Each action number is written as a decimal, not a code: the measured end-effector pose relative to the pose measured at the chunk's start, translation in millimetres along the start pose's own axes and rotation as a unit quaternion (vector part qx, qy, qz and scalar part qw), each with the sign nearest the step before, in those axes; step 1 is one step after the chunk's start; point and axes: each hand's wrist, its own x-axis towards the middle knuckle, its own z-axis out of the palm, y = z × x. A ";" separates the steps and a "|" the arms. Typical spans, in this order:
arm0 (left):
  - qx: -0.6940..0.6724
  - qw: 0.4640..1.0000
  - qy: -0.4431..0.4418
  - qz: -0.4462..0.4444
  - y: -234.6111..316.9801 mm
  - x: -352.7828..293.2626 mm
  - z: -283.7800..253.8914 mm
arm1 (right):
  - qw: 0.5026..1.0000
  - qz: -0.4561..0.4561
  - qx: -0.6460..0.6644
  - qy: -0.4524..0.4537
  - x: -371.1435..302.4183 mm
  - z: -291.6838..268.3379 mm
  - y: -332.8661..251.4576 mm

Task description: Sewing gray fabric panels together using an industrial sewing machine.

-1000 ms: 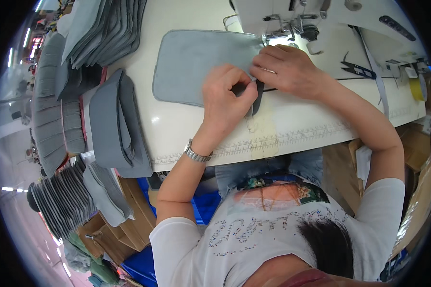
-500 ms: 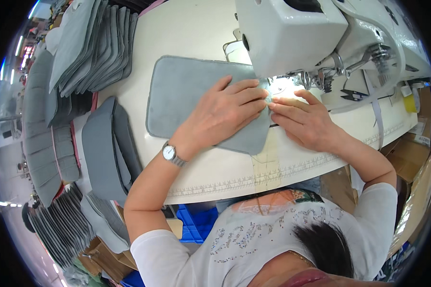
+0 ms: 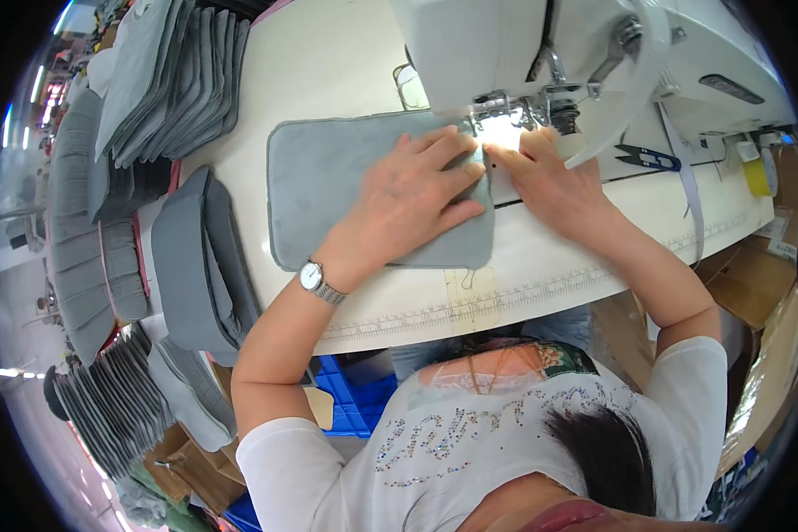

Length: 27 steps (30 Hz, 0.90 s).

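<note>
A white table point(image 3: 328, 66) spreads beneath the work, with a printed ruler point(image 3: 505, 297) running along its near edge. At the far right stands a white sewing machine point(image 3: 479, 44), its lamp lighting the spot by the needle. Right of it lie dark thread snips point(image 3: 652, 159), a pale ribbon point(image 3: 693, 213) and a yellow roll point(image 3: 755, 176). On the left, grey folded pieces point(image 3: 182, 266) rest at the table's edge, with a fanned stack point(image 3: 173, 89) beyond them and a tied bundle point(image 3: 80, 248) further left. A blue crate point(image 3: 355, 399) sits below the near edge, and a cardboard box point(image 3: 754, 284) stands at the near right.

A grey cloth panel point(image 3: 315, 191) with rounded corners lies flat on the table, left of the needle, its far right corner at the machine. The left hand point(image 3: 408, 197) rests palm down on its right half, fingers somewhat spread and pressing on it. The right hand point(image 3: 560, 191) is just beside the panel's right edge, fingers bent, the index fingertip close to the lit spot.

Glare hides the needle, and I cannot tell whether the right fingers pinch anything. The left hand covers part of the panel; the machine's top is cut off.
</note>
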 end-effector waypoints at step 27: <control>-0.005 0.998 0.044 0.051 2.3 -3.6 11.7 | 0.996 -0.029 0.075 -0.043 -2.9 -21.8 23.0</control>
